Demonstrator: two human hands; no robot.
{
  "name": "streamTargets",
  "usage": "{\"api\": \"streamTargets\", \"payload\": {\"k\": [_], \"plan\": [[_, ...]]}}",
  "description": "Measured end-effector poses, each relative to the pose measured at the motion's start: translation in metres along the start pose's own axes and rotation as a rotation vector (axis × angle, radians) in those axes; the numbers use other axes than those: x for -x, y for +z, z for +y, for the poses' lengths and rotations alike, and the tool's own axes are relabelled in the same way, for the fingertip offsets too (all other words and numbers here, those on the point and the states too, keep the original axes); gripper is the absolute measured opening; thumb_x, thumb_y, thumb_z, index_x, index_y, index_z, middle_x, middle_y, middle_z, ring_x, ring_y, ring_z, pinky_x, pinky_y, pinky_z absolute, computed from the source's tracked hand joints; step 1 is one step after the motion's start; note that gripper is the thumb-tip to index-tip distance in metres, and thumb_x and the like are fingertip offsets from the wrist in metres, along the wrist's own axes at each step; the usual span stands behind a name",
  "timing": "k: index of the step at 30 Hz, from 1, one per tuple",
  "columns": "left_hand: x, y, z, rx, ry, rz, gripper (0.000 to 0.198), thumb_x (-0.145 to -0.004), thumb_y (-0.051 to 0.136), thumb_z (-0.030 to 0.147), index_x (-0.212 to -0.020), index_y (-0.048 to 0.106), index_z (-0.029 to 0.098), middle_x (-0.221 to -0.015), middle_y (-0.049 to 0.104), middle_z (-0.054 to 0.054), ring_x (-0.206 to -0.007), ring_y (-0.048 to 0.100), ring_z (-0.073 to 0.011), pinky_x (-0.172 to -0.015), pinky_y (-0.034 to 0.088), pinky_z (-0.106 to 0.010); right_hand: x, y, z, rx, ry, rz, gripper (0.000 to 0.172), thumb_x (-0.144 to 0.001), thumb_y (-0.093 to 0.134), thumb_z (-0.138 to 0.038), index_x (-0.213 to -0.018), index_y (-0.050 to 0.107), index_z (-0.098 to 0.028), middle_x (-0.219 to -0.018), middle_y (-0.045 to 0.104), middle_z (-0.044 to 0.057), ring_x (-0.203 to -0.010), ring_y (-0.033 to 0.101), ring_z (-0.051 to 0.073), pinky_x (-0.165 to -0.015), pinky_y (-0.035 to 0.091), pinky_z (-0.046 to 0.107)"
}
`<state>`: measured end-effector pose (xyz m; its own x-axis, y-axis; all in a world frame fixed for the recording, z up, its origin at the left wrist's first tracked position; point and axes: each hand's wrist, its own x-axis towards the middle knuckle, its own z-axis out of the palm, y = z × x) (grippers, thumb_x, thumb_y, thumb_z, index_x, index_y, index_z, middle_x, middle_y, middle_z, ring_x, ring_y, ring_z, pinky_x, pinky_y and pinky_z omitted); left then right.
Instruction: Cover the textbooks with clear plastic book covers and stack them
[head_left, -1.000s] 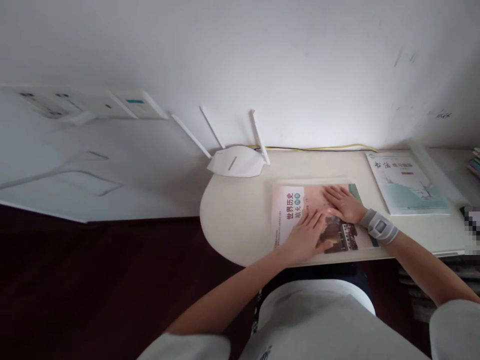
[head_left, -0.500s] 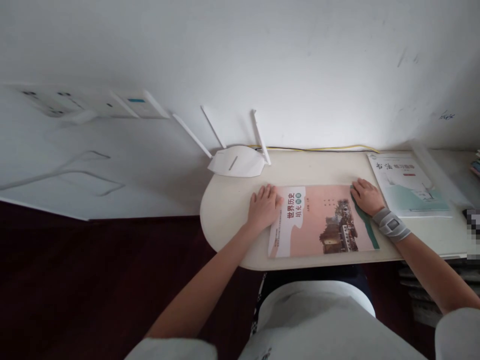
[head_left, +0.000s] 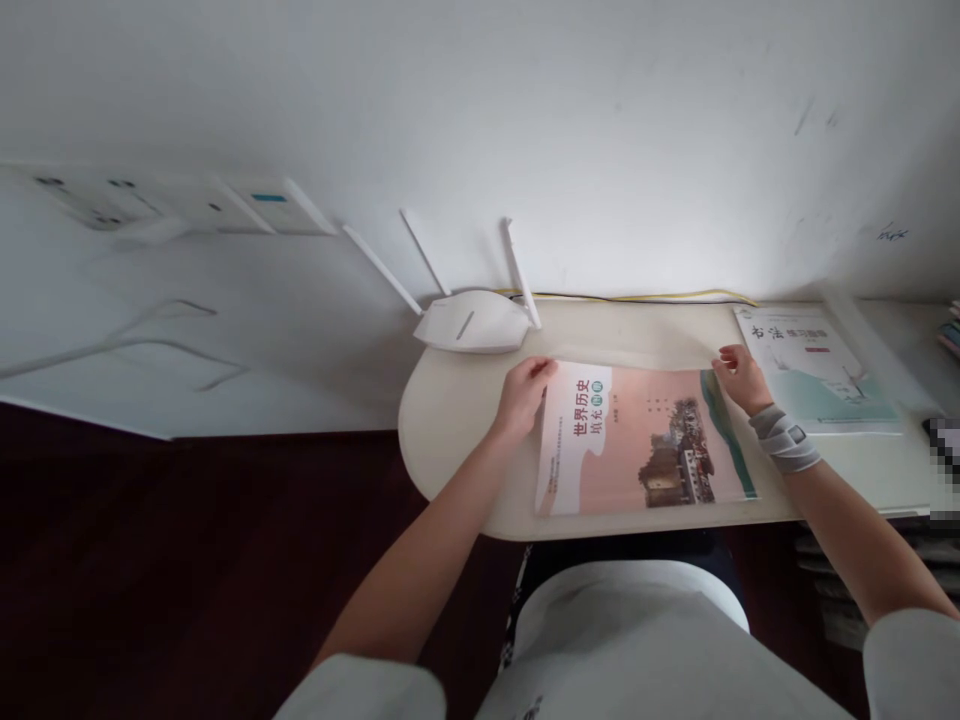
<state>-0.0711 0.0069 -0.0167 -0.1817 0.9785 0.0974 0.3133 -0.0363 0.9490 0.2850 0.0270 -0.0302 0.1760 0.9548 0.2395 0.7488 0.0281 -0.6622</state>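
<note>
Pink-and-white softcover book (head_left: 622,440) is between the fingers of both hands, its lower part resting on the cream, round-ended table (head_left: 450,430). The fingers of the left hand (head_left: 523,398) are pressed together and pinch its far left corner. The fingers of the right hand (head_left: 741,382) are curled at its far right corner; whether they pinch, I cannot tell. Right of these fingers lies a thin white-and-green book (head_left: 825,385). Beyond the left fingers stands a white plastic router (head_left: 474,322) with raised antennas.
</note>
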Motion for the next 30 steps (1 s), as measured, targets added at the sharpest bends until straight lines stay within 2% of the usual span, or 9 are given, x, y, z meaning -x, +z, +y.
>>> {"api": "streamTargets", "payload": {"k": [2, 6, 9, 12, 16, 19, 23, 28, 30], "plan": [[0.002, 0.000, 0.005, 0.093, -0.027, 0.001, 0.031, -0.074, 0.053, 0.041, -0.091, 0.058, 0.015, -0.061, 0.056, 0.001, -0.051, 0.052, -0.0116, -0.048, 0.041, -0.023, 0.002, -0.002, -0.002, -0.133, 0.034, 0.019, 0.045, -0.074, 0.053, -0.042, -0.107, 0.052, -0.012, -0.085, 0.064, 0.010, -0.069, 0.058, 0.017, -0.066, 0.047, 0.032], [0.003, -0.006, 0.019, 0.394, -0.095, -0.024, 0.050, -0.066, 0.063, 0.031, -0.113, 0.052, 0.020, -0.053, 0.046, 0.008, -0.042, 0.042, -0.0075, -0.043, 0.034, -0.019, 0.008, -0.008, -0.013, -0.399, 0.058, -0.055, 0.058, -0.072, 0.057, -0.046, -0.120, 0.046, -0.015, -0.065, 0.059, -0.001, -0.055, 0.052, 0.014, -0.054, 0.042, 0.027], [0.002, -0.015, 0.027, 0.502, -0.117, -0.108, 0.043, -0.061, 0.068, 0.026, -0.103, 0.060, 0.020, -0.060, 0.053, 0.005, -0.045, 0.043, -0.0065, -0.043, 0.031, -0.019, 0.013, -0.016, -0.023, -0.593, 0.039, -0.084, 0.055, -0.073, 0.059, -0.044, -0.122, 0.047, -0.021, -0.059, 0.054, -0.006, -0.047, 0.045, 0.010, -0.046, 0.037, 0.023], [0.000, -0.025, 0.030, 0.470, -0.099, -0.196, 0.031, -0.060, 0.070, 0.028, -0.089, 0.065, 0.017, -0.064, 0.056, 0.003, -0.054, 0.048, -0.0075, -0.050, 0.035, -0.019, 0.014, -0.026, -0.028, -0.686, 0.016, -0.057, 0.040, -0.072, 0.062, -0.043, -0.105, 0.060, -0.022, -0.066, 0.059, -0.003, -0.052, 0.049, 0.010, -0.050, 0.040, 0.023], [-0.002, -0.037, 0.035, 0.347, -0.061, -0.274, 0.034, -0.061, 0.072, 0.031, -0.092, 0.067, 0.018, -0.066, 0.058, 0.004, -0.063, 0.054, -0.0096, -0.064, 0.043, -0.023, 0.012, -0.047, -0.030, -0.673, -0.021, -0.181, 0.039, -0.065, 0.071, -0.041, -0.098, 0.066, -0.020, -0.079, 0.064, 0.000, -0.064, 0.055, 0.011, -0.061, 0.044, 0.026], [-0.004, -0.041, 0.042, 0.196, -0.054, -0.288, 0.029, -0.061, 0.072, 0.033, -0.084, 0.067, 0.017, -0.072, 0.063, 0.001, -0.069, 0.057, -0.0131, -0.071, 0.046, -0.028, 0.010, -0.064, -0.035, -0.514, -0.047, -0.297, 0.038, -0.064, 0.073, -0.043, -0.091, 0.068, -0.017, -0.079, 0.066, 0.002, -0.067, 0.056, 0.013, -0.066, 0.045, 0.028], [-0.006, -0.042, 0.052, 0.069, -0.021, -0.276, 0.023, -0.060, 0.071, 0.035, -0.070, 0.065, 0.016, -0.071, 0.064, -0.001, -0.070, 0.057, -0.0150, -0.072, 0.045, -0.029, 0.005, -0.077, -0.048, -0.293, -0.121, -0.311, 0.039, -0.065, 0.068, -0.054, -0.072, 0.067, -0.016, -0.073, 0.064, 0.004, -0.070, 0.055, 0.015, -0.066, 0.044, 0.029], [-0.006, -0.037, 0.057, 0.307, -0.095, -0.300, 0.029, -0.057, 0.073, 0.037, -0.073, 0.061, 0.016, -0.085, 0.067, -0.006, -0.075, 0.060, -0.0168, -0.065, 0.045, -0.028, 0.004, -0.076, -0.053, -0.358, -0.038, -0.351, 0.040, -0.068, 0.064, -0.057, -0.066, 0.061, -0.018, -0.061, 0.058, 0.000, -0.059, 0.050, 0.012, -0.055, 0.040, 0.025], [-0.008, -0.033, 0.055, 0.371, -0.144, -0.317, 0.035, -0.055, 0.073, 0.038, -0.080, 0.061, 0.016, -0.080, 0.066, -0.005, -0.068, 0.060, -0.0156, -0.058, 0.044, -0.025, 0.004, -0.072, -0.051, -0.412, 0.032, -0.379, 0.039, -0.069, 0.063, -0.057, -0.062, 0.058, -0.019, -0.053, 0.052, -0.002, -0.052, 0.047, 0.011, -0.049, 0.038, 0.025]]}}
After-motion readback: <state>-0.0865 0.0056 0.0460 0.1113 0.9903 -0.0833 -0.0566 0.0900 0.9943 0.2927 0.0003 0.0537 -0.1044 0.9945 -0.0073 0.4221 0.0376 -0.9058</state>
